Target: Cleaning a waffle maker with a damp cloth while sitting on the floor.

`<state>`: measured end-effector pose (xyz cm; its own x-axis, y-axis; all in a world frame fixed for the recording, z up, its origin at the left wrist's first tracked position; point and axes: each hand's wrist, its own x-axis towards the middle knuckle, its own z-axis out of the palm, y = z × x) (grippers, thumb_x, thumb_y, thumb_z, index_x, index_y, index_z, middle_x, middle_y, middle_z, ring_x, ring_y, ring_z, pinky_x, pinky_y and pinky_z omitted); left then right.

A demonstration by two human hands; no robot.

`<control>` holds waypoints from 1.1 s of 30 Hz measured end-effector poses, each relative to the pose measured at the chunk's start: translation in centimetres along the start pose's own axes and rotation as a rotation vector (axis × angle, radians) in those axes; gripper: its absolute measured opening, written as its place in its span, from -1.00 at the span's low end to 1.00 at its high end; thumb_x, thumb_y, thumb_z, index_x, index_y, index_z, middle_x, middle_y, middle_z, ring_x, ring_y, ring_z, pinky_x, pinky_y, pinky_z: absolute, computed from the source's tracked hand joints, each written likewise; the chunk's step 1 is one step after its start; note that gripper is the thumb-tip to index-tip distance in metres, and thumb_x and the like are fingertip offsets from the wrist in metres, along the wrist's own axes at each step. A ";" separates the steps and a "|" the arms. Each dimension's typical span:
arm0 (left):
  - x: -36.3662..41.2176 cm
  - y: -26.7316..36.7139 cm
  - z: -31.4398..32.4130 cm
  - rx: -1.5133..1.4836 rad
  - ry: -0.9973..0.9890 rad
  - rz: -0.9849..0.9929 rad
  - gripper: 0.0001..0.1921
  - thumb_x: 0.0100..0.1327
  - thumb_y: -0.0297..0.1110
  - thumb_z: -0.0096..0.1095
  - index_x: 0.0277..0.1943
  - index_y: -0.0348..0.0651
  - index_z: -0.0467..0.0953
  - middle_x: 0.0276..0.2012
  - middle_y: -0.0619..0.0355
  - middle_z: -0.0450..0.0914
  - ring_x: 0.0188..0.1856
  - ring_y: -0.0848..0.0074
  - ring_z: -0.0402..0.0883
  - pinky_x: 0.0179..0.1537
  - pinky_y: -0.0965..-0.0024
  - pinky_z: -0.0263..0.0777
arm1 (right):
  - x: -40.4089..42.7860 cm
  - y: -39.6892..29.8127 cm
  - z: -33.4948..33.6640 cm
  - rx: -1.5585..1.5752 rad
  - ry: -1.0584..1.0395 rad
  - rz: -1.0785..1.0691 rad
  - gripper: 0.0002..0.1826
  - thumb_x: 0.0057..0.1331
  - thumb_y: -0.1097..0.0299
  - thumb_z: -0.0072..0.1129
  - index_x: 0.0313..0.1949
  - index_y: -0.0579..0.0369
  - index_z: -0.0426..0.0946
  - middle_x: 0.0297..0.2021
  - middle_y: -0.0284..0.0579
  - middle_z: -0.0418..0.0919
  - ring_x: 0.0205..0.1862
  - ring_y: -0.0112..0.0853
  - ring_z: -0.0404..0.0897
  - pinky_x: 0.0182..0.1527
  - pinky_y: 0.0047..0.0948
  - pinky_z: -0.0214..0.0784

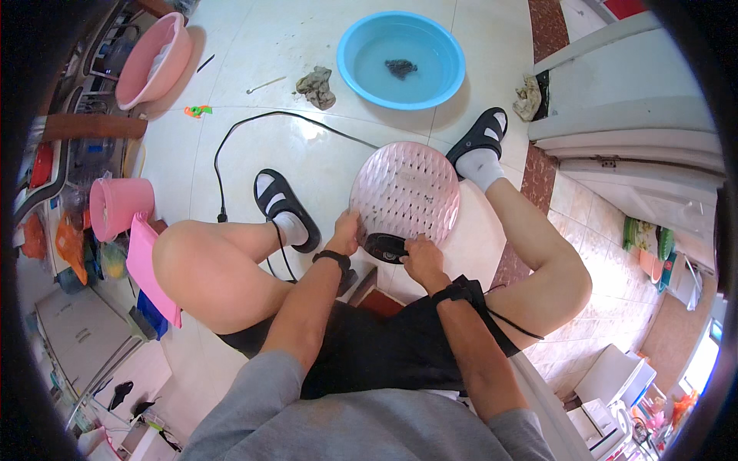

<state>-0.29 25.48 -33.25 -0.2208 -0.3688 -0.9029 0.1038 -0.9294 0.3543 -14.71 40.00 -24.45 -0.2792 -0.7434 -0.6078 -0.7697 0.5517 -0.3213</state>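
Between my knees stands a round pink electric appliance, probably an electric griddle, with a quilted, slotted face turned up towards me. A black handle panel sits on its near edge. My left hand grips the left rim, its fingertips hidden behind the shell. At the right end of the black panel, my right hand holds on with bent fingers. A black power cord runs from behind the appliance across the tiles to a plug at left.
Beyond the appliance stands a blue basin of water with a dark cloth in it. A crumpled rag lies beside the basin. At left are a pink basin, a pink bucket and a small orange-green toy. A doorway opens right.
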 end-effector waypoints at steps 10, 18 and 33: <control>-1.4 0.4 0.1 0.071 -0.040 0.256 -0.98 0.31 -0.41 0.05 -0.23 -0.08 0.39 -0.56 0.34 0.32 -0.59 0.62 0.28 -0.59 0.45 0.14 | -0.1 -0.9 1.5 0.090 0.129 -0.026 -0.73 0.17 0.25 0.33 -0.18 0.08 0.58 -0.13 0.07 0.50 -0.04 0.02 0.54 -0.03 -0.04 0.45; -2.3 2.5 -1.4 0.161 0.023 0.403 -0.71 0.24 -0.41 0.14 0.01 -0.32 0.49 -0.23 0.17 0.55 -0.20 0.50 0.51 -0.17 0.45 0.39 | 2.2 -2.8 1.9 0.097 0.142 -0.148 -0.72 0.19 0.22 0.32 -0.18 0.11 0.59 -0.15 0.17 0.51 -0.10 0.10 0.58 -0.07 -0.01 0.47; -12.1 12.8 4.7 -0.138 0.048 0.728 -0.79 0.29 -0.34 0.21 -0.09 -0.24 0.53 -0.20 0.11 0.63 -0.22 0.46 0.60 -0.21 0.43 0.44 | -0.5 -2.6 -12.6 0.241 0.496 -0.116 -0.62 0.07 0.11 0.32 -0.22 0.12 0.68 -0.27 0.17 0.65 -0.16 0.03 0.63 -0.09 -0.09 0.46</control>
<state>-0.87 18.00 -16.61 -0.0067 -0.8869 -0.4618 0.3295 -0.4380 0.8364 -19.79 34.19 -14.18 -0.4815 -0.8612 -0.1631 -0.6746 0.4829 -0.5583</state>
